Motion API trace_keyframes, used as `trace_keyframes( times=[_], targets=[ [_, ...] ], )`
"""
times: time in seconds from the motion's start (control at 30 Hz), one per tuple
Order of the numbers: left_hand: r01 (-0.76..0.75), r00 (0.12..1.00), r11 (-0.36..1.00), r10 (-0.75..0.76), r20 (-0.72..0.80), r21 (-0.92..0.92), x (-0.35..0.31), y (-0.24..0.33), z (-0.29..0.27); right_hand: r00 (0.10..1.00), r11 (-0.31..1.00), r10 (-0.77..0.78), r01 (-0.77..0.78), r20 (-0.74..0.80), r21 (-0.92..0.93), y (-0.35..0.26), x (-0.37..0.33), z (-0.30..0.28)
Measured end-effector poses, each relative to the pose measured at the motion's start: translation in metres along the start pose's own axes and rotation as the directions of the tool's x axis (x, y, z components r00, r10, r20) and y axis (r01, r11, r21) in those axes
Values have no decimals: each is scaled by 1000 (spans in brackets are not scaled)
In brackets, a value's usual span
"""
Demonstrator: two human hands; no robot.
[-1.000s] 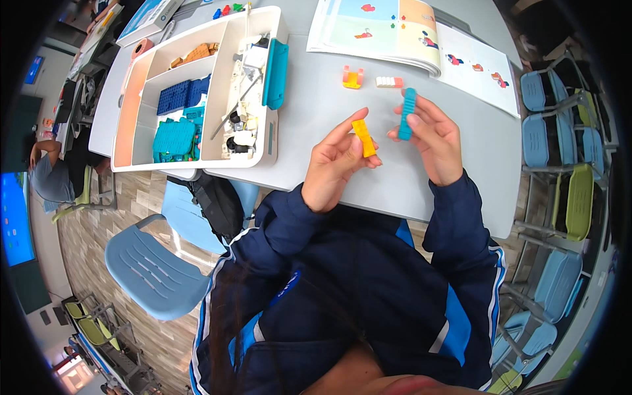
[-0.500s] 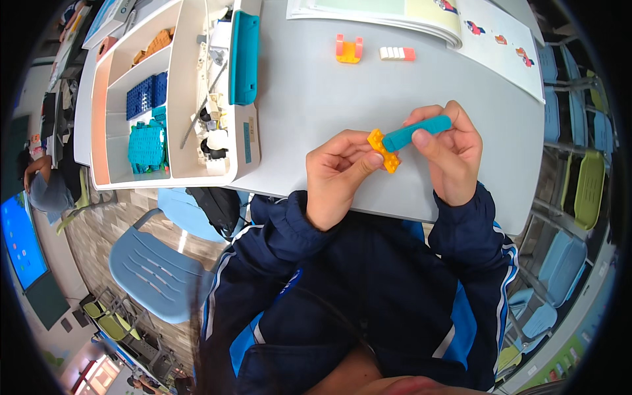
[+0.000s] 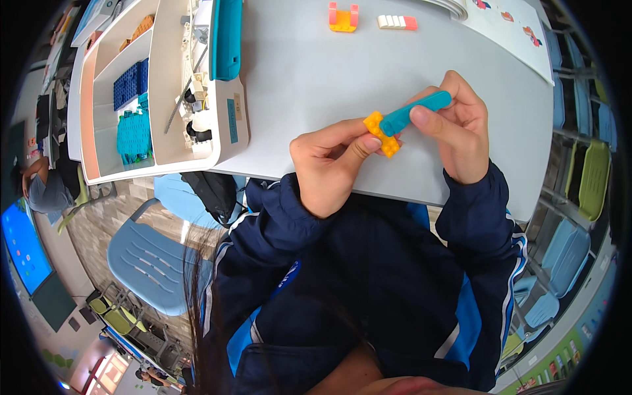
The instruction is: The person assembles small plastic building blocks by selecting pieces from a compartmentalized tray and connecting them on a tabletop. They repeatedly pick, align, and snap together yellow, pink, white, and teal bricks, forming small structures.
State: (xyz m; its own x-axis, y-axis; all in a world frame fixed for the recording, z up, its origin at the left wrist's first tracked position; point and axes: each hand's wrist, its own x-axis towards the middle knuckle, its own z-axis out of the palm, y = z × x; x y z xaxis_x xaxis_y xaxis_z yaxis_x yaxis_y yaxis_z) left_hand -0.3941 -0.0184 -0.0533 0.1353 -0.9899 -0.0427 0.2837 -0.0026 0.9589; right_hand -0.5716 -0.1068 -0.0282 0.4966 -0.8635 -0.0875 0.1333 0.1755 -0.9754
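Over the front part of the grey table, my left hand (image 3: 332, 164) pinches a small yellow building brick (image 3: 388, 146) with studs between thumb and fingers. My right hand (image 3: 464, 128) grips a long teal bar-shaped piece (image 3: 424, 108), its thumb along the near side. The teal piece's lower left end overlaps the yellow brick; whether the two are joined I cannot tell. Farther back on the table lie a yellow piece with pink uprights (image 3: 343, 20) and a short row of white bricks with a pink end (image 3: 397, 22).
A white sorting box (image 3: 227, 158) with blue, teal, white and brown bricks stands at the left, a teal tray (image 3: 227, 39) along its right side. An open booklet (image 3: 510, 39) lies at the back right. Blue chairs (image 3: 151, 266) stand beyond the table's edges.
The view has shifted, so the box and the table pieces sit higher and farther left. The teal piece has turned a little in my right hand, its end still against the yellow brick.
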Motion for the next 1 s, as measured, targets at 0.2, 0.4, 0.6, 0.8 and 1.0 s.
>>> trace_keyframes(
  times=[0.2,0.4,0.6,0.8,1.0],
  targets=[
    [-9,1000,995,8,12,98,-4,4,-2,995,992,42,-51,86,114,22,6,-14],
    [13,1000,993,-14,7,113,-4,6,-1,988,978,69,-95,140,187,26,7,-12],
    [-2,1000,995,1,11,99,-4,5,-1,980,955,96,-140,174,261,27,9,-13],
    [-16,1000,993,17,-5,119,-4,7,1,974,940,123,-176,191,293,27,10,-13],
    [-44,999,999,44,5,9,-1,-1,0,968,901,150,-217,199,376,26,11,-13]
  ],
)
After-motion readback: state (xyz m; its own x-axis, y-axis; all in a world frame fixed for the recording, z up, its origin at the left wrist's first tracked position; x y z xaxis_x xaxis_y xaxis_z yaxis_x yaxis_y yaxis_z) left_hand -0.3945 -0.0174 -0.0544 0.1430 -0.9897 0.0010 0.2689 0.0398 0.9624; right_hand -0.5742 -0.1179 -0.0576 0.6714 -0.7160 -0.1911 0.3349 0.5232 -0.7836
